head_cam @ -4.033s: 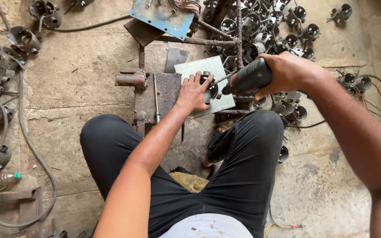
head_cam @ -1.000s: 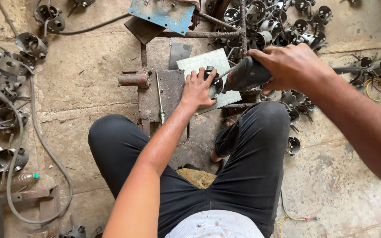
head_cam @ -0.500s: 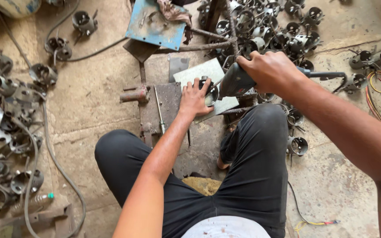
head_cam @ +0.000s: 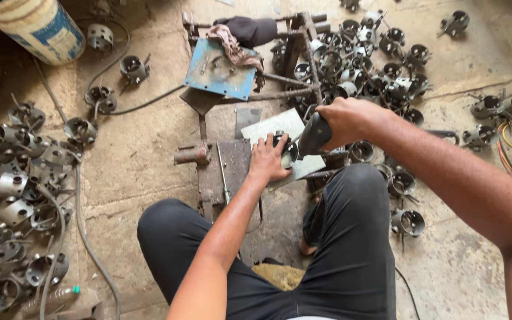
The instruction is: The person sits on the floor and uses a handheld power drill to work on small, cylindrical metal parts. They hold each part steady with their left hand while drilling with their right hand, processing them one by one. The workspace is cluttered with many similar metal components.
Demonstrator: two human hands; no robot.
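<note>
My left hand (head_cam: 266, 159) presses down on a small round metal part (head_cam: 287, 152) that rests on a pale flat metal plate (head_cam: 274, 125). My right hand (head_cam: 346, 121) grips the dark handle of a power tool (head_cam: 313, 134), whose tip points at that part. The plate lies on a rusty metal stand (head_cam: 232, 172) on the floor between my knees. My legs in black trousers are folded on either side of the stand.
Several round metal cup-shaped parts lie heaped at the left (head_cam: 13, 195) and at the upper right (head_cam: 365, 65). A blue metal sheet (head_cam: 217, 71) with a rag lies beyond the stand. A white and blue drum (head_cam: 37, 26) stands top left. Cables (head_cam: 84, 243) cross the concrete floor.
The view has tilted and shifted, so more of the floor at the left and top shows. Both hands stay on the part and the tool over the plate.
</note>
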